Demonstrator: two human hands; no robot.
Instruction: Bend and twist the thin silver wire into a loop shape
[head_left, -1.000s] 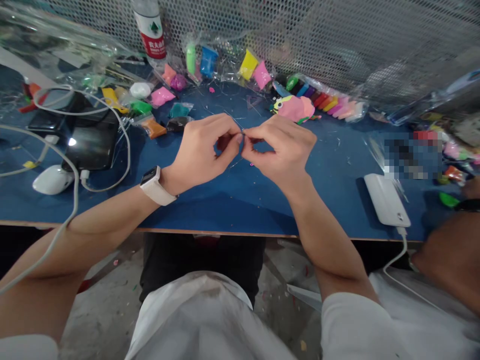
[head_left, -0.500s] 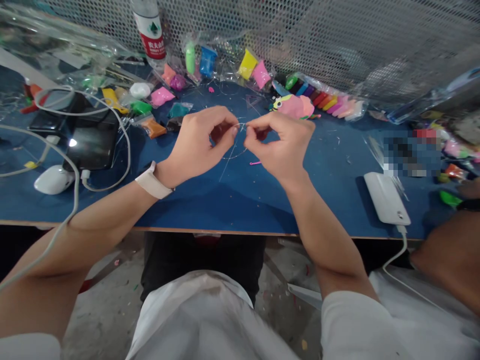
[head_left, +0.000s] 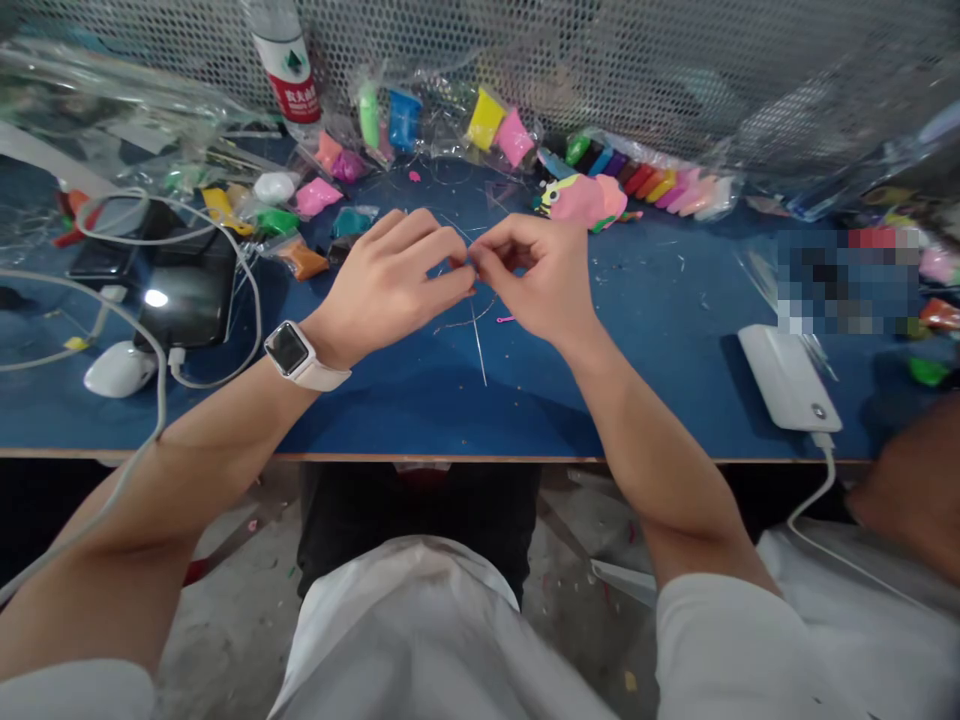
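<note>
Seems to be in the middle of the work, not at the end. Already made, by the look of it: a pink clay animal [head_left: 581, 198] with a yellow face, lying on the blue table [head_left: 525, 420]. Nothing strung or stuck on the thin thread [head_left: 478, 348], as far as can be seen, and its ends are loose. Thread and clay animal apart, not touching. So probably a good bit left to do.

Pinches the thin thread with both hands, just on the near side of the pink clay animal. On the left hand [head_left: 390, 285], thumb and first finger shut tight on the thread, other fingers stretched over them, a white watch [head_left: 289, 350] on the wrist. On the right hand [head_left: 536, 280], the same tight pinch, other fingers curled in. Fingertips of the two hands almost touching.

Very thin, pale and shiny, hard to see. Hangs down from the pinch as one straight bit, away from the clay animal, with a curved bit beside it. Stiff or soft? Cannot tell. Close by, a tiny pink scrap [head_left: 506, 319].

Right beside the pink clay animal, on its right: a row of clay sticks [head_left: 667, 185] in many colours. To its left: small clay bags [head_left: 315, 195] and a bottle [head_left: 285, 70]. Much farther left: a phone [head_left: 187, 300] and a mouse [head_left: 120, 368]. Far to its right and nearer: a white power bank [head_left: 787, 378] and another person's arm [head_left: 907, 500].
</note>
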